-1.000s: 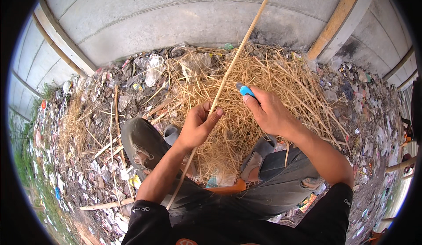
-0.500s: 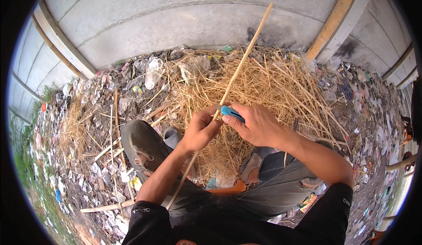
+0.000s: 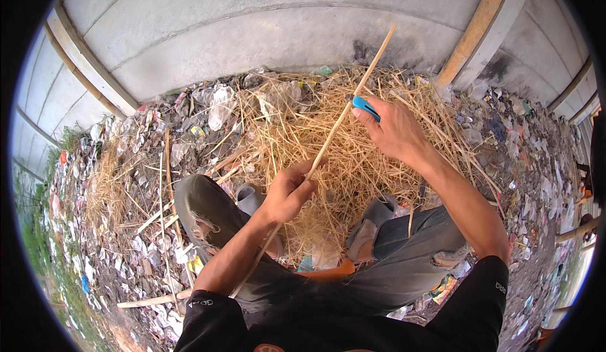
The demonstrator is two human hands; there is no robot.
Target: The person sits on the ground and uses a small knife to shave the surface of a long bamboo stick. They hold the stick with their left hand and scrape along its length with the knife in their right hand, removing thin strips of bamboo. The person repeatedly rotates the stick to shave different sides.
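A long pale bamboo strip [image 3: 338, 125] runs slantwise from beside my left forearm up toward the wall. My left hand [image 3: 291, 191] is closed round it near its middle. In my right hand [image 3: 392, 126] is a blue-handled utility knife [image 3: 365, 107], held against or just beside the upper part of the strip; its blade is too small to make out. Beneath both hands lies a heap of straw-coloured shavings [image 3: 353, 156], spread between my feet and the wall.
A grey concrete panel wall [image 3: 252, 36] stands ahead, with a wooden post [image 3: 476, 30] at its right. Plastic litter [image 3: 536, 181] covers the ground on both sides. More thin strips [image 3: 165, 226] lie left of my knee. Something orange [image 3: 334, 270] is between my legs.
My right hand has moved the knife up and away along the strip, apart from my left hand. The strip has shifted slightly down toward me, still in my left hand.
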